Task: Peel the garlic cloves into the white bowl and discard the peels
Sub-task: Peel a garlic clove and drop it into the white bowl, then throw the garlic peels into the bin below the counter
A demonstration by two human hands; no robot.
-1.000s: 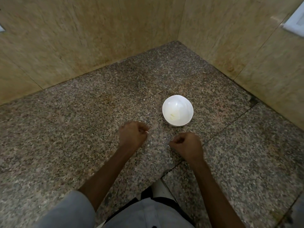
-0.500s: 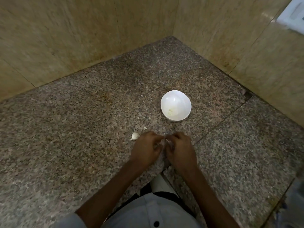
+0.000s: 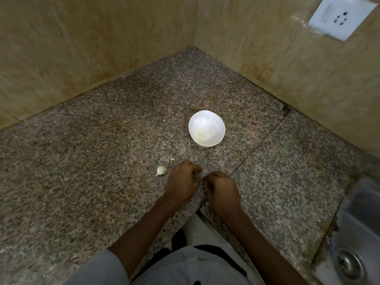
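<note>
Your left hand (image 3: pixel 182 178) and right hand (image 3: pixel 222 190) are curled, tips meeting; can't tell the contents. Garlic clove (image 3: pixel 161 170) at 10 o'clock: light, papery, likely slippery once peeled. Pinch its tip.

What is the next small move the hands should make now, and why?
Probably draw the two hands apart to strip the skin. The left hand and right hand are curled, fingertips nearly meeting, as if pinching a clove, though it is hidden. The white bowl holds peeled cloves; one unpeeled clove lies on the counter.
</note>
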